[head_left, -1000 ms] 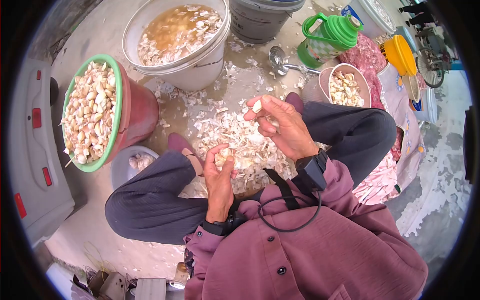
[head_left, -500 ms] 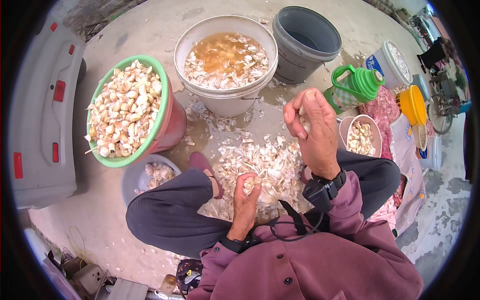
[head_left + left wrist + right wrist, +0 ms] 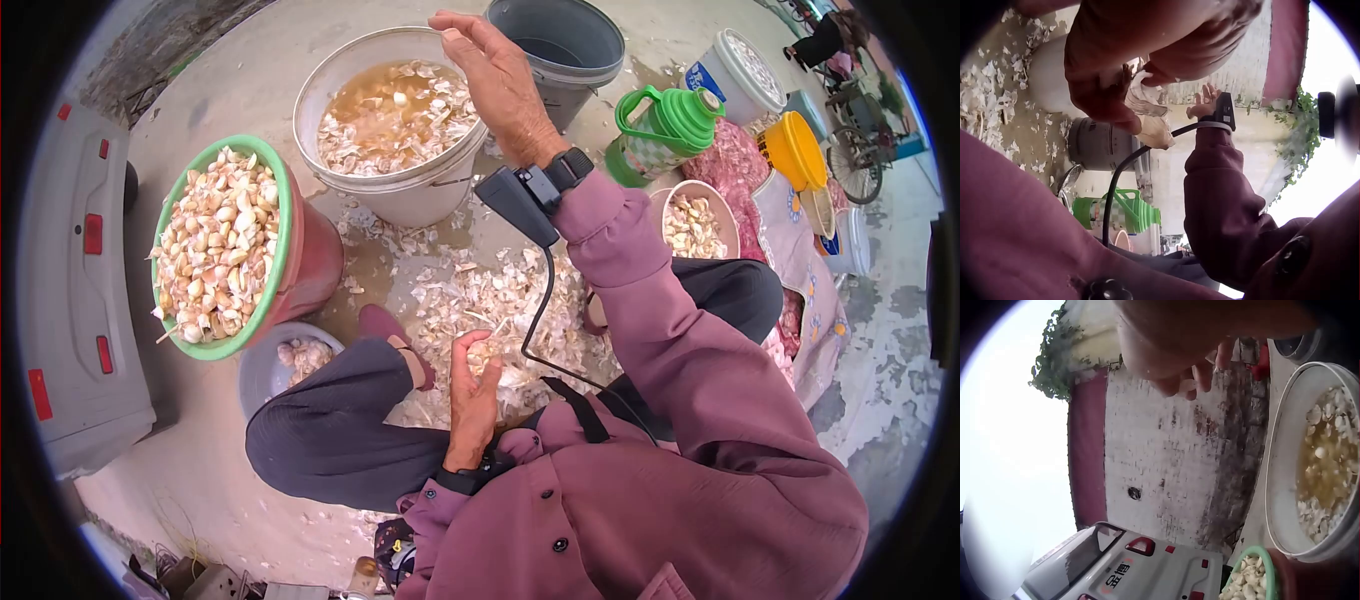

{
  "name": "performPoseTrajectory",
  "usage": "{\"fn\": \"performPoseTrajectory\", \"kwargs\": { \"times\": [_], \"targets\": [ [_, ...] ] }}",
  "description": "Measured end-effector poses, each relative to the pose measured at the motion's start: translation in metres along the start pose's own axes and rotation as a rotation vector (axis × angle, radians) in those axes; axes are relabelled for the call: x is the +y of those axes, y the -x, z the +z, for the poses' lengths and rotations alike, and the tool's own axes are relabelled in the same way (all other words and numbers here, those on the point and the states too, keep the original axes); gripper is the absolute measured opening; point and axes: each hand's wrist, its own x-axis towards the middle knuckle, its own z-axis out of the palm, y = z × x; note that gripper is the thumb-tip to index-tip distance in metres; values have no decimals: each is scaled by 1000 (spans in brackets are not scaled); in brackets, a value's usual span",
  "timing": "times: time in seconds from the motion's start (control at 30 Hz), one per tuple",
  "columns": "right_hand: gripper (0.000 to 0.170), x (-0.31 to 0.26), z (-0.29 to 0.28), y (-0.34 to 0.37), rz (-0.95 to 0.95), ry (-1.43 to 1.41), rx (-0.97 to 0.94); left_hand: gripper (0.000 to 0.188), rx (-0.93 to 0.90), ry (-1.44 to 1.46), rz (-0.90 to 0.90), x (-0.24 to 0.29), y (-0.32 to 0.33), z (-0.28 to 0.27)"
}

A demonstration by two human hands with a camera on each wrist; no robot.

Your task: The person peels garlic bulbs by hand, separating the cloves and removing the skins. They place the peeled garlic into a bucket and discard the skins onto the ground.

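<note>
My left hand (image 3: 470, 400) is low over the peel heap, its fingers and thumb curled round a garlic bulb (image 3: 1150, 119) with loose papery skin. The right hand (image 3: 497, 90) reaches out past the near rim of a white bucket (image 3: 400, 203), its fingers spread and fairly straight. Cloudy amber water and floating skins fill much of that bucket, and a pale clove (image 3: 400, 99) shows among them. In the right wrist view, a small pale flake (image 3: 1187, 385) shows by the right fingers.
A red tub with green rim (image 3: 284, 255) holds garlic cloves. Below it, a pale basin (image 3: 262, 372) holds bulbs. A dark grey bucket (image 3: 560, 95), green thermos (image 3: 665, 130) and pink bucket of peeled cloves (image 3: 728, 225) stand right. Peel (image 3: 540, 300) covers ground between the legs.
The right hand pinched a clove close to the left hand; it has risen and reached forward to the white bucket, fingers now spread. The left hand still holds its garlic. The head view has shifted.
</note>
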Motion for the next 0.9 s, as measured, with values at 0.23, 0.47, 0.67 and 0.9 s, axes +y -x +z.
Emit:
{"fn": "performPoseTrajectory", "kwargs": {
  "times": [0.23,0.47,0.67,0.9],
  "targets": [
    [23,131,-52,162,707,-109,475,34,-6,58,-152,-19,-6,-10],
    [38,300,-163,204,949,926,2,30,37,-48,-282,-27,-25,-6],
    [45,400,-237,213,829,1323,-239,33,100,-98,-397,-40,-48,-6],
    [18,368,-239,182,582,1682,-477,73,146,-228,-576,-45,-57,-3]
  ]
}}
